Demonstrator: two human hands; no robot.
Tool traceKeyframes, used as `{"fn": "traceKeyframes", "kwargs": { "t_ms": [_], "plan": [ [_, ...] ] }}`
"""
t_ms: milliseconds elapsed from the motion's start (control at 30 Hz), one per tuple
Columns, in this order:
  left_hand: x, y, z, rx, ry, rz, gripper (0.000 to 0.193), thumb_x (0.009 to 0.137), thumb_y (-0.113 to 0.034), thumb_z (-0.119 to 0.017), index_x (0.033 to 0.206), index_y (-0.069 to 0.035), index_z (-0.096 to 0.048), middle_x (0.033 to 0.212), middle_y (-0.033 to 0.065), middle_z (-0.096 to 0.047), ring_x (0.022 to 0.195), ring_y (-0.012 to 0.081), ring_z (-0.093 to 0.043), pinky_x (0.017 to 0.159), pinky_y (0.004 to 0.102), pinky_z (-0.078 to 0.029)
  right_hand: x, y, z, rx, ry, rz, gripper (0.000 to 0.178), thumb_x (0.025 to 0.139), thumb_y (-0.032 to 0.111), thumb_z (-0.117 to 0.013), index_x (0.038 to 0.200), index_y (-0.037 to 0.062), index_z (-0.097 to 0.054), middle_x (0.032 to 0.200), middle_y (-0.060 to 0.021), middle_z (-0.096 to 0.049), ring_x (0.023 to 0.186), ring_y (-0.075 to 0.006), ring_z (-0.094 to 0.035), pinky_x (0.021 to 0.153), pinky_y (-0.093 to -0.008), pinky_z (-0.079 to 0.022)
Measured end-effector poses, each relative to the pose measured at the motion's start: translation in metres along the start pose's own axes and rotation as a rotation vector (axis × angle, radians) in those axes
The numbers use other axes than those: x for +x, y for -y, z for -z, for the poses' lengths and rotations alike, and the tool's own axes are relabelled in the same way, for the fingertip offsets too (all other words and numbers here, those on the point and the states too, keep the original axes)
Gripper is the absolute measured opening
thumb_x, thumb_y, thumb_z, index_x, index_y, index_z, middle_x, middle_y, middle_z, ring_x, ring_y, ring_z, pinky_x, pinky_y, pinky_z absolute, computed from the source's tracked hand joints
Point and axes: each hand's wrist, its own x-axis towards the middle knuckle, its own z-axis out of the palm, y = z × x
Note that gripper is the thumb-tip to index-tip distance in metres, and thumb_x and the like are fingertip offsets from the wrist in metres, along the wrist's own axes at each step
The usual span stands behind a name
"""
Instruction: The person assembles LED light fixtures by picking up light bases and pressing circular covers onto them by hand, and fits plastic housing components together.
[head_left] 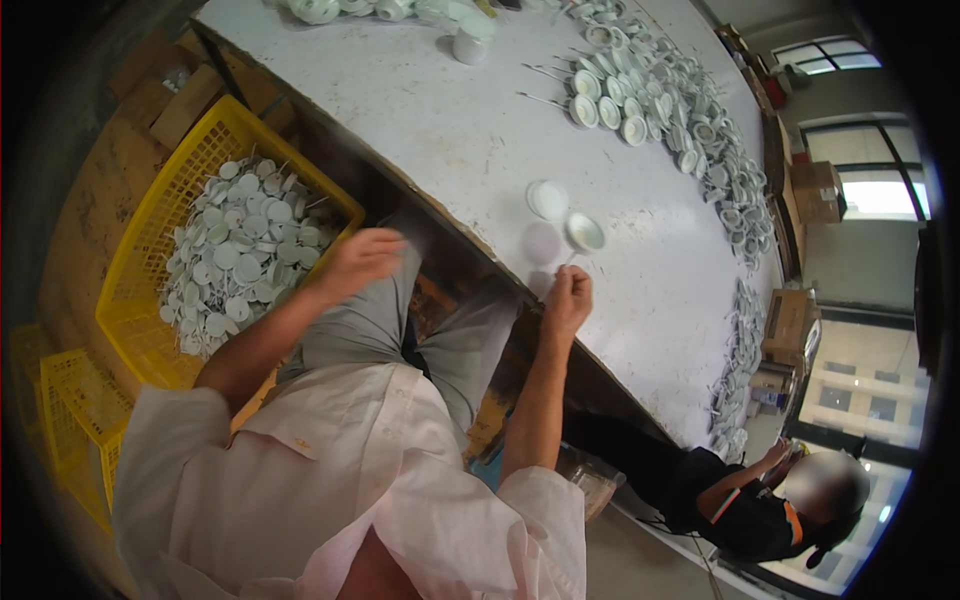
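My right hand (570, 293) is above the near edge of the white table, its fingertips pinched on the thin lead of a round white cup-shaped piece (585, 232). The cup part stands out beyond the fingers, its hollow side in view. Close beside it is a blurred white disc (546, 200); whether that lies on the table or is in the air I cannot tell. My left hand (368, 262) is over my lap, next to the basket rim, slightly blurred. Its fingers reach out loosely and nothing shows in them.
A yellow basket (135, 245) at my left holds many round white pieces with leads. More such pieces (665, 110) lie heaped along the table's far side. A white tub (474, 40) stands at the back. Cardboard boxes (790, 325) and a seated person (745, 510) are at right.
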Motion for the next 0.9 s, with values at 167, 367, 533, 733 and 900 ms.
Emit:
{"fn": "traceKeyframes", "kwargs": {
  "t_ms": [167, 367, 533, 733, 900],
  "plan": [
    [0.039, -0.029, -0.091, -0.167, 0.132, -0.159, 0.078, 0.073, -0.004, -0.075, 0.134, 0.002, -0.027, 0.131, 0.0182, -0.043, 0.117, 0.0231, -0.048, 0.086, 0.0333, -0.050, -0.065, 0.021, -0.051, 0.165, 0.361, -0.046, 0.005, 0.087, 0.005, -0.062, 0.088, 0.0027, -0.058, 0.078, 0.0019, -0.057, 0.070, -0.0042, -0.050, 0.062, -0.0193, -0.042],
    [0.034, -0.024, -0.071, 0.097, -0.057, -0.279, 0.061, 0.070, -0.005, -0.076, 0.122, 0.000, -0.045, 0.111, 0.0094, -0.058, 0.104, 0.0167, -0.056, 0.087, 0.0303, -0.048, -0.059, 0.026, -0.064, 0.111, 0.550, 0.001, 0.013, 0.087, 0.010, -0.064, 0.094, 0.0000, -0.061, 0.080, 0.0005, -0.059, 0.073, -0.0064, -0.053, 0.065, -0.0224, -0.045],
    [0.018, -0.019, -0.054, 0.308, -0.241, -0.369, 0.068, 0.065, -0.009, -0.080, 0.123, 0.000, -0.046, 0.116, 0.0124, -0.056, 0.109, 0.0211, -0.054, 0.094, 0.0333, -0.043, 0.048, 0.013, -0.044, -0.535, 0.027, 0.208, 0.042, 0.080, 0.028, -0.067, 0.106, -0.0040, -0.062, 0.088, -0.0133, -0.064, 0.080, -0.0228, -0.061, 0.076, -0.0312, -0.048],
    [0.005, -0.027, -0.062, 0.452, -0.221, -0.407, 0.072, 0.068, -0.010, -0.079, 0.129, -0.003, -0.040, 0.120, 0.0129, -0.055, 0.114, 0.0229, -0.053, 0.096, 0.0339, -0.043, 0.107, -0.007, -0.048, -0.904, 0.050, 0.159, 0.064, 0.071, 0.041, -0.072, 0.117, -0.0007, -0.059, 0.101, -0.0197, -0.060, 0.097, -0.0303, -0.059, 0.083, -0.0400, -0.048],
    [0.000, -0.027, -0.058, 0.467, -0.191, -0.408, 0.070, 0.069, -0.010, -0.078, 0.128, -0.003, -0.041, 0.116, 0.0117, -0.057, 0.110, 0.0207, -0.055, 0.094, 0.0327, -0.044, 0.103, 0.002, -0.052, -0.710, 0.063, 0.088, 0.050, 0.071, 0.032, -0.074, 0.105, -0.0030, -0.060, 0.090, -0.0135, -0.059, 0.078, -0.0228, -0.061, 0.071, -0.0334, -0.051]
  ]
}}
